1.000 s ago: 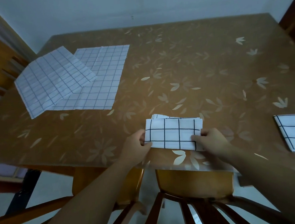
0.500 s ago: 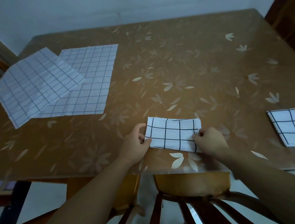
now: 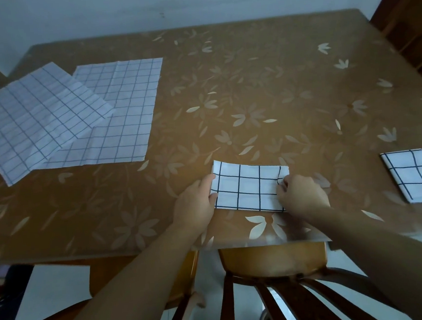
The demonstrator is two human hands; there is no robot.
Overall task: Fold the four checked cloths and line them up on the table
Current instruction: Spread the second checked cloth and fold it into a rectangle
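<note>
Pinching the folded cloth [image 3: 248, 188] at both short ends: left hand [image 3: 194, 206] is gripping the left edge w/ thumb on top, fingers curled under; right hand [image 3: 301, 194] is clamping the right edge, fingertips bunching the fabric a bit. Both forearms are reaching in from the near side, wrists low over the table [image 3: 250, 93]. Cloth is lying flat near the front table edge, centre. Second folded cloth [image 3: 413, 175] is sitting well apart to the right. Two unfolded cloths are lying far left, tilted one [image 3: 37, 120] overlapping the flat one [image 3: 122, 111]
</note>
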